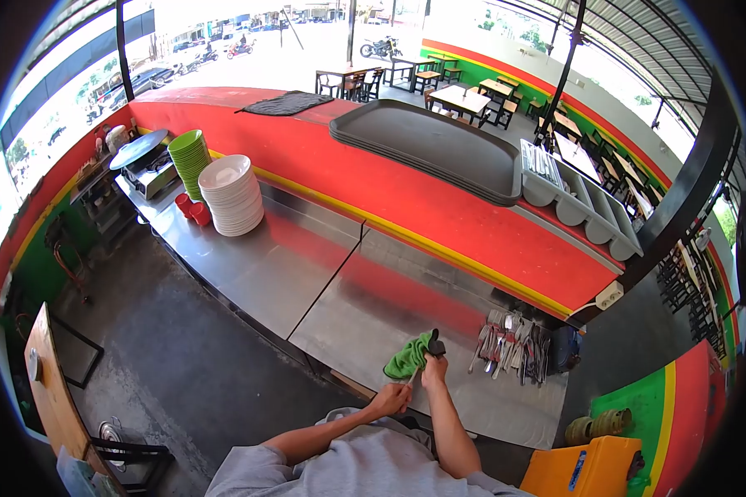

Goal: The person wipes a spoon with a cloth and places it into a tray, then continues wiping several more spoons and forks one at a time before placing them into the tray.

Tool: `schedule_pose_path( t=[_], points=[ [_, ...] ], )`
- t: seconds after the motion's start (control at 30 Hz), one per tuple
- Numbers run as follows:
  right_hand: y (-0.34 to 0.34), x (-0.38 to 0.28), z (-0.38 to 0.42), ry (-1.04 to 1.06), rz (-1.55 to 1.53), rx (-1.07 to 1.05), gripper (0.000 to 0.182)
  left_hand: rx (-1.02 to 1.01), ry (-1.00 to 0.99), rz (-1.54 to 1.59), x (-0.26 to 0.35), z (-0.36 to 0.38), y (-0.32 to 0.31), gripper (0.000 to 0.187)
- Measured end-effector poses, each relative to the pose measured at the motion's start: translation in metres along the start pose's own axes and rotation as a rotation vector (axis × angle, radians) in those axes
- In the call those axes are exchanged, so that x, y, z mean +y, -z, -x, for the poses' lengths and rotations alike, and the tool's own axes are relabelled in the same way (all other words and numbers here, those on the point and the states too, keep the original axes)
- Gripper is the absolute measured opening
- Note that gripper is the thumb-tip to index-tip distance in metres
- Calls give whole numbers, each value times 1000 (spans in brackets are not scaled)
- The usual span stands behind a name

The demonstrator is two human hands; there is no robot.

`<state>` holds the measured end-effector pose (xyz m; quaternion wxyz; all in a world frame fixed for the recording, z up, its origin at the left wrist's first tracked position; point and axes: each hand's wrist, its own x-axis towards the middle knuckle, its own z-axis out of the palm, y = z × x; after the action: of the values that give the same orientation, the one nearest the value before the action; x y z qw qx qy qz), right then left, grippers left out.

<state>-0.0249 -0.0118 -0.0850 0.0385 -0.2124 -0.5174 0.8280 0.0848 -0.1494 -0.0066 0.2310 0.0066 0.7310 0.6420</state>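
Over the front edge of the steel counter, my right hand (433,370) is closed on a green cloth (406,361) with a dark edge, which is bunched up. Just left of it and lower, my left hand (392,399) has its fingers closed around the thin handle of a piece of cutlery (412,378). The cutlery's other end goes up into the cloth and is hidden, so its kind cannot be made out. To the right of my hands, a pile of forks and spoons (512,346) lies on the counter, several with reddish-brown handles.
White plates (232,199) and green plates (189,161) stand stacked at the counter's left, beside red cups (192,209). Dark trays (427,149) and a grey cutlery holder (576,203) rest on the red ledge. A yellow container (576,468) is at the lower right.
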Motion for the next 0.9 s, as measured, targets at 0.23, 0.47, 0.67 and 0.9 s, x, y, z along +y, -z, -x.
schedule_pose_path(
  t=[0.23, 0.47, 0.67, 0.9],
  points=[
    [-14, -10, 10, -4, -62, -92, 26, 173, 22, -86, -13, -9, -4, 56],
    [0, -3, 10, 0, 41, -95, 24, 127, -11, -73, -22, -17, -7, 54],
    [8, -2, 6, -2, 63, 158, 21, 43, -88, -131, 0, -11, -5, 47],
    [5, 9, 2, 289, 430, 188, 20, 34, -97, -113, -4, -9, -1, 44]
  ],
)
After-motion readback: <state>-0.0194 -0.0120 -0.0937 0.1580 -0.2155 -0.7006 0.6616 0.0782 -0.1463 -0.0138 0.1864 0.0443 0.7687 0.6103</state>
